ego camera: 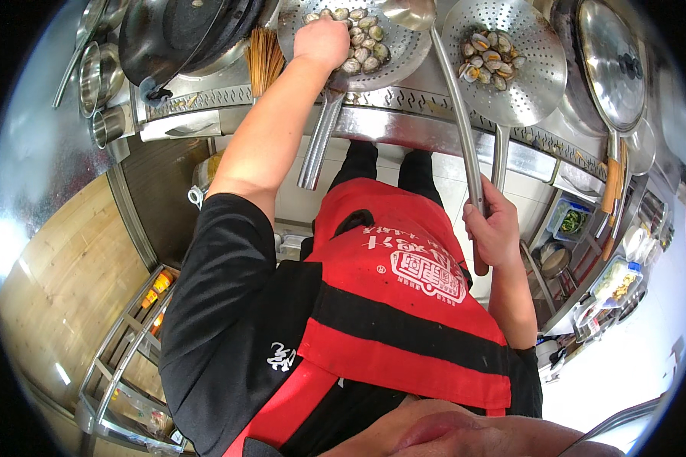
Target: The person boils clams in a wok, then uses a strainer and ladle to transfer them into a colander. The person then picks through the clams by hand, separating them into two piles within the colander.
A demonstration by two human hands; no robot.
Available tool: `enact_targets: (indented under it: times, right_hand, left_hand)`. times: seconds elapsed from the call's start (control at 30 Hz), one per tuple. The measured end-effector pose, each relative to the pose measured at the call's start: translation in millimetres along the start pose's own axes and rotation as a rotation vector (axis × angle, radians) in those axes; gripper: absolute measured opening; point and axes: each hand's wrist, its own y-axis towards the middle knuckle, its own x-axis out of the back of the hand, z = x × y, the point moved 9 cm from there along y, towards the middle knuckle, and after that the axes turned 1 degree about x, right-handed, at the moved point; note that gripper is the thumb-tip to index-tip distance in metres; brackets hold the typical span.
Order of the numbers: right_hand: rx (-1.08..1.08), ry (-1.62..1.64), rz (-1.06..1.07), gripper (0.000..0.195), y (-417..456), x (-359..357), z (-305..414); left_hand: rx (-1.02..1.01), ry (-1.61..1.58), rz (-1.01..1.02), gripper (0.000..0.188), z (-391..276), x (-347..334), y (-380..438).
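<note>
My left hand reaches into a perforated metal strainer at the top centre, its fingers at a heap of clams. The back of the hand hides the fingertips, so I cannot tell whether they grip a clam. These clams look mostly closed. The strainer's tubular handle points back over the counter edge. My right hand is wrapped around the lower handle of a long metal ladle, whose bowl lies by the strainer's right rim. A second perforated strainer holds clams, some opened with orange flesh showing.
A bamboo wok brush stands left of the first strainer, beside black woks. Metal cups sit farther left. To the right is a lidded pan. Containers of cut vegetables sit lower right. A slotted drain lines the counter edge.
</note>
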Motion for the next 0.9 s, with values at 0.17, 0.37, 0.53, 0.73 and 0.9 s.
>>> enact_targets:
  times: [0.17,0.37,0.53,0.73,0.9]
  right_hand:
    - [-0.004,0.005,-0.010,0.056,2,-6,-1]
    - [-0.016,0.013,-0.013,0.053,3,-8,-9]
    - [0.005,-0.008,-0.018,0.053,4,-7,-9]
    - [0.002,0.003,-0.009,0.053,2,-3,-11]
    - [-0.164,0.232,0.122,0.057,-2,-4,-18]
  left_hand:
    - [0.076,-0.023,0.020,0.027,8,-1,4]
    - [0.074,-0.007,0.019,0.027,4,3,4]
    - [0.037,0.021,-0.015,0.027,-3,4,4]
    - [0.005,0.062,-0.066,0.027,-1,11,5]
    - [-0.082,-0.162,-0.320,0.027,-24,72,-18]
